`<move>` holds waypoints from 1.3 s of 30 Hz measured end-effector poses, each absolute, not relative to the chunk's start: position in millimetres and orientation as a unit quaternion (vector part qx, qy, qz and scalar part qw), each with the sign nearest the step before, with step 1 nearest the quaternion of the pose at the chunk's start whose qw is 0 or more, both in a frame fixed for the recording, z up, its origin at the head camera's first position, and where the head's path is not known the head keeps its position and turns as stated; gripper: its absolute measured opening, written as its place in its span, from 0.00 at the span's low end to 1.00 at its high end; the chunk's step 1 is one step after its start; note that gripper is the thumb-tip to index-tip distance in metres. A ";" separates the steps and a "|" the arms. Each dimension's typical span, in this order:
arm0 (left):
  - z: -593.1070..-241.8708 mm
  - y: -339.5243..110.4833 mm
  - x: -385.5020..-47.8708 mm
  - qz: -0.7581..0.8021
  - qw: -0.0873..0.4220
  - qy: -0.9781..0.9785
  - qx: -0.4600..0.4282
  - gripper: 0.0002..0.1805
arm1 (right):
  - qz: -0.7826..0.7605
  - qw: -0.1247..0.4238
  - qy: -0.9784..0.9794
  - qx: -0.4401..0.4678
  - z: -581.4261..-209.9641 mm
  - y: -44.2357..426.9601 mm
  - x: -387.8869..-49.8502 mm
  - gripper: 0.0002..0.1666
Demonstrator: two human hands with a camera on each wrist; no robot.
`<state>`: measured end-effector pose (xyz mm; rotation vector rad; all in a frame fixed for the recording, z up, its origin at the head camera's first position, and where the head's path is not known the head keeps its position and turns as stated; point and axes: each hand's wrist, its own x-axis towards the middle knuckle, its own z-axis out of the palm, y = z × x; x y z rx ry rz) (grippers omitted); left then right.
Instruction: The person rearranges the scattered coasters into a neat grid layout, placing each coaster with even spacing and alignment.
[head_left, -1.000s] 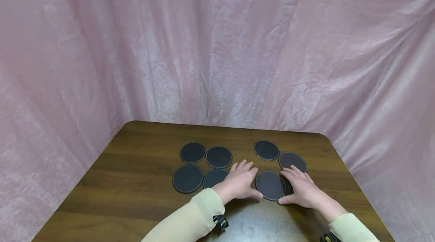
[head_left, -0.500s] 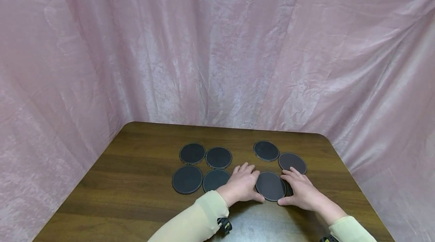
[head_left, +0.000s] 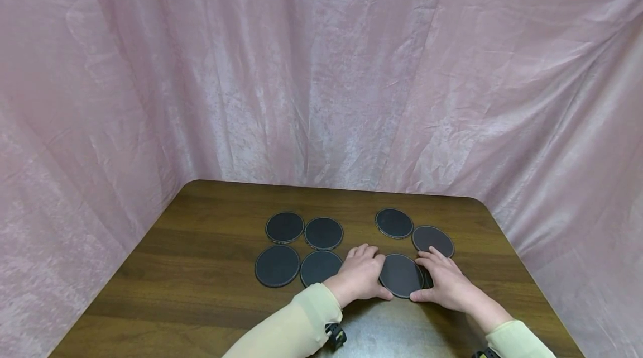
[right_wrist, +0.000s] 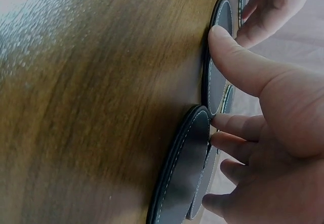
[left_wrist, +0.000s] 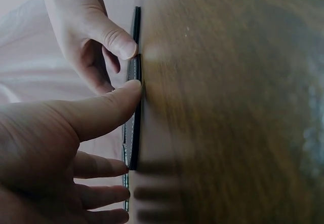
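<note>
A round black coaster with a stitched rim [head_left: 401, 276] lies flat between the two hands. My left hand [head_left: 359, 277] touches its left side, thumb on the near rim [left_wrist: 135, 127] and other fingers spread. From the right, my right hand [head_left: 444, 282] rests its thumb on the near rim and a fingertip by the side, as the right wrist view shows. Another coaster [right_wrist: 179, 178] lies right of it, mostly covered by my right hand in the head view. Farther back are two more coasters, one [head_left: 394, 223] beside the other [head_left: 432, 239].
Left of my left hand lie more black coasters, two in back [head_left: 284, 227] [head_left: 324, 233] and two nearer [head_left: 277, 266] [head_left: 320, 267]. The brown wooden table [head_left: 191, 268] has rounded far corners. Pink curtains [head_left: 321, 67] hang behind and at both sides.
My left hand has shifted slightly right and nearer, closing in on the coaster's left side. My right hand and the coasters have hardly moved.
</note>
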<state>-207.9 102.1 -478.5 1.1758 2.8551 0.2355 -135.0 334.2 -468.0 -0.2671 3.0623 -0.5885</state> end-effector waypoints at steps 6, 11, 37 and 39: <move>-482.1 104.4 -209.1 0.081 0.020 0.925 0.371 0.44 | -0.199 0.004 0.976 -0.086 -473.1 337.3 -136.8 0.52; -481.8 107.7 -209.4 0.082 0.018 0.929 0.361 0.43 | -0.199 0.006 0.977 -0.081 -467.5 333.4 -136.7 0.51; -481.0 110.4 -209.7 0.116 0.031 0.933 0.339 0.43 | -0.220 -0.013 0.975 -0.031 -472.0 328.0 -138.2 0.51; -482.1 110.0 -209.4 0.118 0.028 0.933 0.338 0.43 | -0.221 -0.021 0.974 -0.033 -474.6 328.4 -137.4 0.50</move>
